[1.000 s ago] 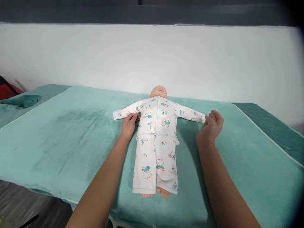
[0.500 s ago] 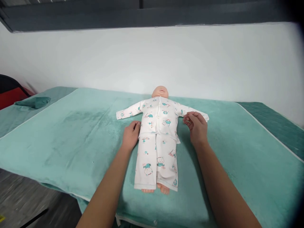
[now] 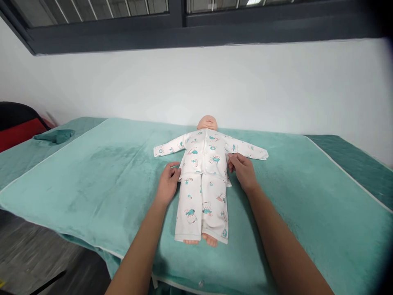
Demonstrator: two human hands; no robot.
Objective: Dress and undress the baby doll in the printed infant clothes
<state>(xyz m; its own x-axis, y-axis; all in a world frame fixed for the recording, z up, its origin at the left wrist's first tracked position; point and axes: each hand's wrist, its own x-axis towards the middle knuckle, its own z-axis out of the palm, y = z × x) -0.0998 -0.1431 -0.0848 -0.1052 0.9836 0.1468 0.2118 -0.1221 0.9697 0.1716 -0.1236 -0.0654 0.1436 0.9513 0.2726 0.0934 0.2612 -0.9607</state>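
A baby doll (image 3: 207, 122) lies on its back, dressed in a white printed pajama top (image 3: 205, 152) and matching pajama pants (image 3: 202, 207). Its sleeves are spread to both sides, and its bare feet show below the pant cuffs. Beside the left edge of the top, my left hand (image 3: 168, 182) rests with fingers loosely bent, thumb and forefinger apart. On the opposite side, below the sleeve, my right hand (image 3: 244, 170) pinches the side of the pajama top; its fingertips are partly hidden.
A green plush cover (image 3: 98, 180) with white piping spreads over the table. A folded dark green cloth (image 3: 55, 136) lies at the far left, near a red and black object (image 3: 18, 127). Behind the table stand a white wall (image 3: 123, 86) and a dark window frame (image 3: 107, 37).
My right hand has moved left from near the sleeve to the side of the top. My left thumb and forefinger have parted. The view has tilted up, showing more window.
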